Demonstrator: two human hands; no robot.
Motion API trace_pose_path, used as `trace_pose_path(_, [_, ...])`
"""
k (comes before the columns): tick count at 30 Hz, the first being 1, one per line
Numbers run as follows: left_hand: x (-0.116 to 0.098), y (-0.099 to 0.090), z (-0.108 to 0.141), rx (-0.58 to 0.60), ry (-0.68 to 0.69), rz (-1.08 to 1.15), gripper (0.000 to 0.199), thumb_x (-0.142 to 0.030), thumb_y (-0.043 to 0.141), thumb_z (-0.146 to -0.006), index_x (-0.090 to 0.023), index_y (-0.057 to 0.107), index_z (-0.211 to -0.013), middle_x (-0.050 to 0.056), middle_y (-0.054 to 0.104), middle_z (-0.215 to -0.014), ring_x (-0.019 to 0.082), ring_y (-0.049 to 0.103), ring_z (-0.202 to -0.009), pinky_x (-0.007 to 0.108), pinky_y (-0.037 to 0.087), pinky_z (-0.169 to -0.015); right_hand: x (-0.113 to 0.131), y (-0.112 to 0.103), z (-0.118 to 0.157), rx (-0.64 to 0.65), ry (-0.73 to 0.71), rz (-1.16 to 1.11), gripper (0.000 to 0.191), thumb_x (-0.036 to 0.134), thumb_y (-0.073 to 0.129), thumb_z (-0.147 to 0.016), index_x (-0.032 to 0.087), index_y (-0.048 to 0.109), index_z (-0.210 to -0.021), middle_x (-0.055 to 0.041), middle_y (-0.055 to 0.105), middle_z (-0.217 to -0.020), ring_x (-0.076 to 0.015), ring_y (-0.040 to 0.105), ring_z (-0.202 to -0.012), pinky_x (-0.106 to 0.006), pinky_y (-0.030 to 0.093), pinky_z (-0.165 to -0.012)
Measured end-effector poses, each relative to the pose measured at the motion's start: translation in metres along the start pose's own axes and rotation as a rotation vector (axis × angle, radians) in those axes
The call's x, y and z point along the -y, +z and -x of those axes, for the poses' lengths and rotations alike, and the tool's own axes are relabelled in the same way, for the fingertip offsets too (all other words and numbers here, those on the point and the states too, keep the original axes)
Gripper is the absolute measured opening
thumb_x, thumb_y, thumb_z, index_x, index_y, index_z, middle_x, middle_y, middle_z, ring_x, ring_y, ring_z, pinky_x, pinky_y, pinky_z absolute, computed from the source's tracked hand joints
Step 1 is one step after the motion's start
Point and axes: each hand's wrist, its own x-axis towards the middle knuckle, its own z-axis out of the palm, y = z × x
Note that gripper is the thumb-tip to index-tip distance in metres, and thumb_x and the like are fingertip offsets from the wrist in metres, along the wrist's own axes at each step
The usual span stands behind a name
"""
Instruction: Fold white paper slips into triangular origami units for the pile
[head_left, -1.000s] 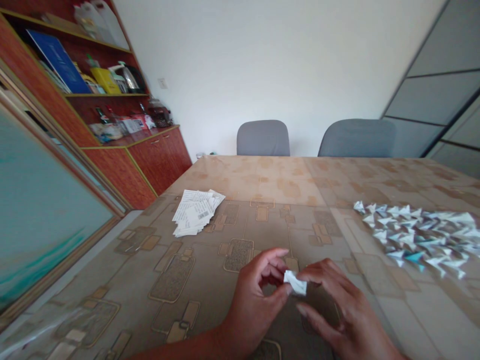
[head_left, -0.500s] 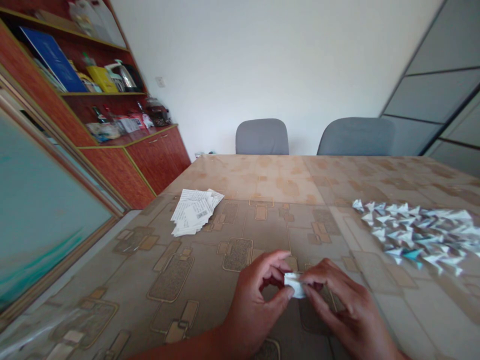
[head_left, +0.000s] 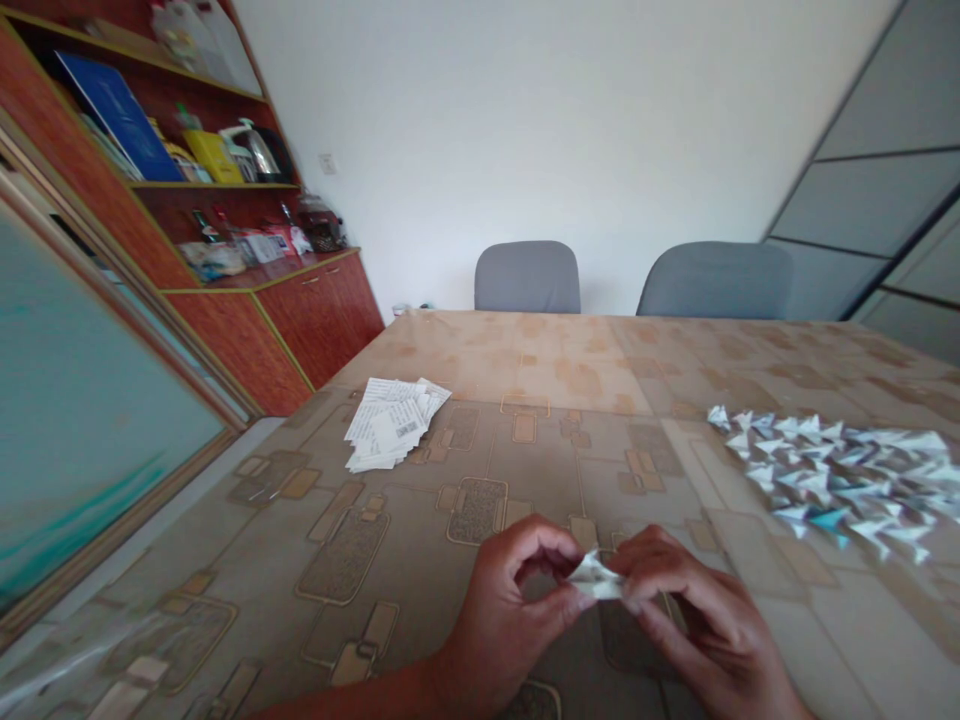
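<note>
A small folded piece of white paper [head_left: 597, 580] is pinched between both hands, just above the near part of the table. My left hand [head_left: 517, 605] grips its left end between thumb and fingers. At the right end, the thumb and forefinger of my right hand [head_left: 694, 610] close on it. A peak of paper stands up in the middle. To the far left lies a fanned stack of printed paper slips [head_left: 394, 425]. Many folded paper pieces [head_left: 840, 480], one of them teal, sit in rows on the right.
A patterned cloth covers the table [head_left: 450, 345]. Two grey chairs [head_left: 527, 277] stand at its far edge, before a white wall. A red-brown cabinet [head_left: 315, 310] with bottles and a kettle [head_left: 260, 155] is at the left, next to a glass-panelled door [head_left: 90, 400].
The paper between my hands has gone from a flat little rectangle to a peaked shape with pointed ends. Both hands have moved slightly, and the view has shifted a little.
</note>
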Motion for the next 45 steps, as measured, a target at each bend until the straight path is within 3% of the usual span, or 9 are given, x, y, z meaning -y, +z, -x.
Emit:
trace_pose_path(7, [-0.002, 0.001, -0.002, -0.024, 0.270, -0.112, 0.010, -0.014, 0.073, -0.076, -0.015, 0.066, -0.069, 0.002, 0.067, -0.069, 0.013, 0.062, -0.066, 0.021, 0.046, -0.065, -0.003, 0.006, 0.005, 0.003, 0.032, 0.057, 0.023, 0.006, 0.058, -0.084, 0.024, 0.055, -0.097, 0.0000, 0.064, -0.080, -0.0149, 0.063, -0.071, -0.023, 0.052, -0.061])
trace_pose_path(11, [-0.002, 0.002, -0.002, -0.019, 0.334, -0.138, 0.011, -0.013, 0.073, -0.075, -0.014, 0.066, -0.068, 0.003, 0.068, -0.069, 0.013, 0.063, -0.065, 0.020, 0.046, -0.063, -0.003, 0.006, 0.005, 0.021, -0.007, 0.076, 0.023, 0.005, 0.058, -0.085, 0.024, 0.056, -0.098, -0.0002, 0.066, -0.081, -0.0149, 0.063, -0.072, -0.024, 0.052, -0.063])
trace_pose_path(19, [-0.002, 0.000, -0.002, -0.027, 0.330, -0.180, 0.012, -0.013, 0.073, -0.076, -0.014, 0.065, -0.066, 0.003, 0.067, -0.066, 0.012, 0.062, -0.062, 0.020, 0.046, -0.062, -0.003, 0.002, 0.008, 0.015, 0.015, 0.059, 0.023, 0.006, 0.057, -0.088, 0.026, 0.057, -0.100, 0.0003, 0.066, -0.081, -0.0158, 0.062, -0.075, -0.025, 0.051, -0.064])
trace_pose_path(25, [-0.002, -0.003, -0.002, 0.010, 0.361, -0.261, 0.009, -0.010, 0.070, -0.078, -0.014, 0.067, -0.070, 0.005, 0.067, -0.068, 0.014, 0.063, -0.066, 0.021, 0.047, -0.064, 0.006, -0.005, 0.000, 0.146, 0.003, 0.076, 0.018, 0.009, 0.050, -0.091, 0.023, 0.057, -0.101, -0.0027, 0.066, -0.086, -0.0185, 0.061, -0.080, -0.029, 0.050, -0.068])
trace_pose_path(31, [0.001, -0.006, -0.001, 0.054, 0.379, -0.298, 0.007, -0.010, 0.070, -0.080, -0.013, 0.069, -0.074, 0.006, 0.068, -0.070, 0.015, 0.064, -0.067, 0.022, 0.047, -0.064, 0.007, -0.004, -0.004, 0.176, -0.029, 0.149, 0.019, 0.007, 0.058, -0.089, 0.023, 0.057, -0.098, -0.0013, 0.065, -0.081, -0.0167, 0.060, -0.075, -0.027, 0.047, -0.066])
trace_pose_path(39, [0.000, -0.004, -0.003, -0.051, 0.183, -0.135, 0.010, -0.015, 0.075, -0.075, -0.015, 0.067, -0.068, 0.003, 0.068, -0.068, 0.014, 0.063, -0.065, 0.023, 0.047, -0.064, -0.004, -0.004, 0.005, 0.076, 0.150, 0.085, 0.011, 0.014, 0.055, -0.092, 0.024, 0.060, -0.091, -0.0002, 0.062, -0.078, -0.0157, 0.059, -0.073, -0.025, 0.047, -0.064])
trace_pose_path(45, [0.000, -0.005, -0.002, -0.080, 0.139, -0.160, 0.008, -0.015, 0.072, -0.075, -0.016, 0.067, -0.070, 0.001, 0.066, -0.067, 0.013, 0.061, -0.064, 0.021, 0.046, -0.063, -0.008, -0.005, 0.005, 0.060, 0.182, 0.050, 0.011, 0.016, 0.055, -0.093, 0.025, 0.060, -0.090, 0.0005, 0.062, -0.078, -0.0147, 0.060, -0.074, -0.024, 0.047, -0.065])
